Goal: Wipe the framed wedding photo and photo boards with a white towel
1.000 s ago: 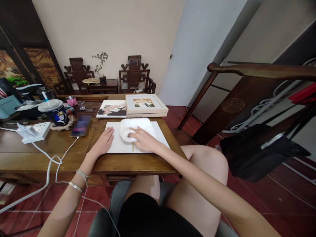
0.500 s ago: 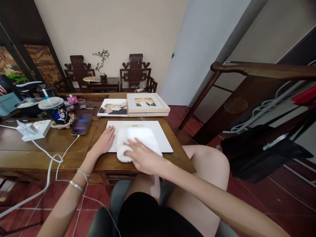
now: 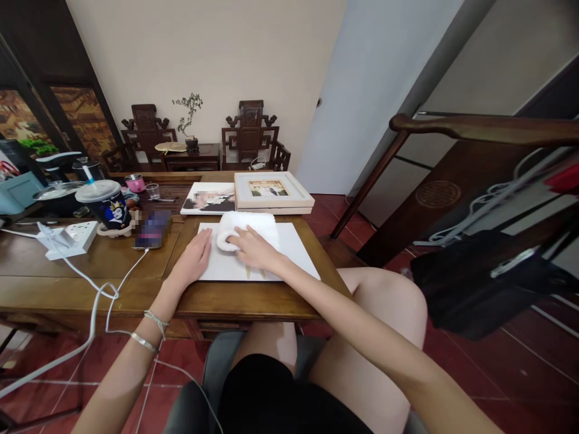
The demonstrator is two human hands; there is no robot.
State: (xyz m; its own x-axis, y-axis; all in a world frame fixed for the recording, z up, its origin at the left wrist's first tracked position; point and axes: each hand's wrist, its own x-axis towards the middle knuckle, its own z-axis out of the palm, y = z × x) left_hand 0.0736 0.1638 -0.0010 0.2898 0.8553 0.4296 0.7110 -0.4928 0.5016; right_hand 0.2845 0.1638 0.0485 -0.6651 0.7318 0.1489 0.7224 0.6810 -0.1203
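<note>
The right hand (image 3: 253,248) lies palm-down, fingers spread, on a folded white fluffy cloth (image 3: 242,228), pressing it flat rather than gripping it. The cloth sits on the far part of a flat white square board (image 3: 289,253), which lies on the brown wooden table (image 3: 90,271) directly in front of the person. The left hand (image 3: 194,260) rests open and flat on the board's left edge, pinning it, nothing clasped.

The cloth looks soft, light and limp (it would probably bunch under the fingers), so a flat palm or a pinch at a fold suits it best. The board appears thin, stiff and smooth, likely to slide on the wood unless held at an edge or corner.

Just beyond it are a white-framed photograph (image 3: 270,191) and an unframed photo print (image 3: 208,199). At the left stands a dark printed drink cup with a straw (image 3: 105,205); its design shows a cartoon figure, but no lettering is legible anywhere.
</note>
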